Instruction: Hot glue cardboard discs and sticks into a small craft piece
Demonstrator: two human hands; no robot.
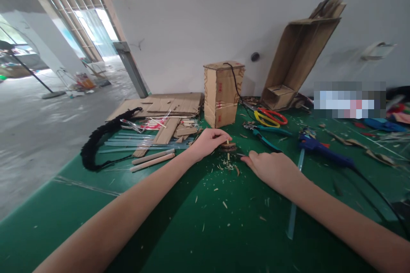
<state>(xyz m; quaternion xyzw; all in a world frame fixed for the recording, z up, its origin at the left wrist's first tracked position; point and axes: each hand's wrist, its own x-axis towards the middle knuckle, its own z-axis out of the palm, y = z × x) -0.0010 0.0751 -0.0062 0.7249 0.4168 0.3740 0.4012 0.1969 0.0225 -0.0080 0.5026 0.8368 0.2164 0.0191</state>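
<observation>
My left hand (209,140) is closed, its fingertips pinching a short wooden stick (228,156) that passes through a small round cardboard piece (228,147). In my right hand (270,167), the fingers wrap round a small knife (241,155). Only its thin metal tip shows, pointing left at the stick with a slight gap; the handle is hidden in the fist. Pale wood shavings (228,164) lie scattered on the green tabletop (179,230) beneath the stick.
Behind my hands stands a cardboard box (224,94) with a black cord. Right are pliers (264,134), scissors (270,117) and a blue glue gun (323,147). Left lie wooden dowels (153,160), clear glue sticks (118,145), cardboard sheets (160,103) and a fuzzy black strip (91,147).
</observation>
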